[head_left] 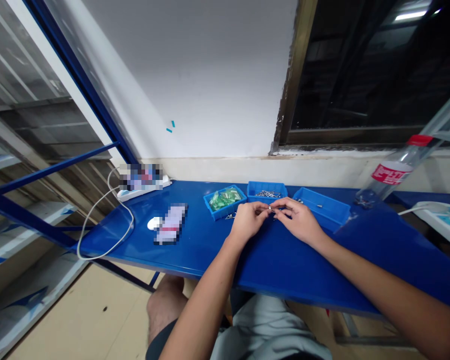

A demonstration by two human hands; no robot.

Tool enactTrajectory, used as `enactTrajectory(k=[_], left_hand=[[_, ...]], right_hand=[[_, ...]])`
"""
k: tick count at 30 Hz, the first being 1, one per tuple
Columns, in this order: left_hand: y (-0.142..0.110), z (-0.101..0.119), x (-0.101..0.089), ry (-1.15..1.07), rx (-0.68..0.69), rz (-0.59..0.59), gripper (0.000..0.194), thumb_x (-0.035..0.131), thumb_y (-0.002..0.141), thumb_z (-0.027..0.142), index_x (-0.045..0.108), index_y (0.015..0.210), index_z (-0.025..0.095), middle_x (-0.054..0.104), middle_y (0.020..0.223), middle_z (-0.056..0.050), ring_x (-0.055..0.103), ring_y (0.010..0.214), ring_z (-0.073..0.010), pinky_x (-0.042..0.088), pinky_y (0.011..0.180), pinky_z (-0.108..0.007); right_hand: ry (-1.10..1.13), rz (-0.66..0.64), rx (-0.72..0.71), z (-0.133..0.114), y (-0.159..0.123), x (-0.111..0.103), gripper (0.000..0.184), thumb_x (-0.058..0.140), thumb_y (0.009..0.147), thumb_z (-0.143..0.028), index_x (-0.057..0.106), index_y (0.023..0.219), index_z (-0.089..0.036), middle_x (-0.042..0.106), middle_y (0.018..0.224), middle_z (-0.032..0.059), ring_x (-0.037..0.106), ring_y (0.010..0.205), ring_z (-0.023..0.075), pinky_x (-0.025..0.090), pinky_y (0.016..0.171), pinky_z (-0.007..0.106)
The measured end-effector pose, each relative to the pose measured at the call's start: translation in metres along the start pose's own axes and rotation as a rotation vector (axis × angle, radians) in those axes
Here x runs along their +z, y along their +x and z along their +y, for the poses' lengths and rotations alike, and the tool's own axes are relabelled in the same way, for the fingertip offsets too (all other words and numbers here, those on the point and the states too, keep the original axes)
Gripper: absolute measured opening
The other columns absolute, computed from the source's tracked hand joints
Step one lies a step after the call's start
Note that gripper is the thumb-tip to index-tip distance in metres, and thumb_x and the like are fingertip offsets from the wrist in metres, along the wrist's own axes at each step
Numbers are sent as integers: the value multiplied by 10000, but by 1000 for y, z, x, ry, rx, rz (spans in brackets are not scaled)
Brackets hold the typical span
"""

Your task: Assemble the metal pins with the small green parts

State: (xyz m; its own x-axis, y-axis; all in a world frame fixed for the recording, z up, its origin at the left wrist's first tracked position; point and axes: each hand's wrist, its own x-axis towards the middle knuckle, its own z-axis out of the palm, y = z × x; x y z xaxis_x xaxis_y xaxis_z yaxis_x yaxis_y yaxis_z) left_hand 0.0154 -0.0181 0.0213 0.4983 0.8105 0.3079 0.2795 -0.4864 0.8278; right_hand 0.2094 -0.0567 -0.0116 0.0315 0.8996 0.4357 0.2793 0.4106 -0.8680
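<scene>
Above the blue table, my left hand [246,219] and my right hand [299,219] meet fingertip to fingertip, both closed in a pinch. Between them shows a small shiny metal part [270,207], too small and too covered by fingers to name its kind. Just beyond the hands stands a blue bin [267,186] with several thin metal pieces [268,194] inside. On its left, another blue bin [216,216] holds green pieces [225,198]. To the right, a third blue bin [335,212] has a few small metal pieces on its bottom. More metal pieces [230,216] lie beside my left hand.
A clear bottle [392,172] with a red cap stands at the right, near a white object [444,220]. At the left lie a blurred flat object [171,223], a white round item [154,223], a power strip [146,189] and a looped white cable [83,240].
</scene>
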Motion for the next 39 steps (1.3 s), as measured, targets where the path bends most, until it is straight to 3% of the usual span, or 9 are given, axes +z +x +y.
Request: enactTrajectory(k=[8,11,16,24,39], left_hand=[[1,-1,2,57,71,61,148,714,903,116,790,1013,179,828,970,-45,787,877,-186,612,832,-282],[3,-2,3,-14,120,110,208,690,876,42,756,1027,169,816,983,-47,778,888,-167,610,849,-270],[3,0,4,-67,122,171,188,684,879,63,740,1026,166,809,962,-45,771,874,-163,609,815,-259],[1,3,2,5,116,62,176,698,950,228,813,1079,196,833,1051,-41,791,920,-203,608,837,-286],[2,0,0,89,200,46,205,690,975,259,816,1130,214,820,1077,-52,754,875,-180,580,807,-282]], right_hand=[[130,42,125,3,1,2,385,845,830,-528,737,1007,-203,765,939,81,751,863,239,656,776,389],[179,48,133,6,2,3,408,885,787,-523,731,999,-209,760,939,80,745,876,235,655,764,378],[218,112,100,4,2,4,436,905,771,-502,701,1040,-227,753,977,78,743,925,232,655,780,367],[150,162,17,0,1,1,416,857,837,-448,668,1146,-242,739,1003,69,735,919,213,633,830,367],[-112,151,-132,-5,-1,-3,289,731,935,-327,687,1211,-254,717,1021,61,716,890,221,615,787,380]])
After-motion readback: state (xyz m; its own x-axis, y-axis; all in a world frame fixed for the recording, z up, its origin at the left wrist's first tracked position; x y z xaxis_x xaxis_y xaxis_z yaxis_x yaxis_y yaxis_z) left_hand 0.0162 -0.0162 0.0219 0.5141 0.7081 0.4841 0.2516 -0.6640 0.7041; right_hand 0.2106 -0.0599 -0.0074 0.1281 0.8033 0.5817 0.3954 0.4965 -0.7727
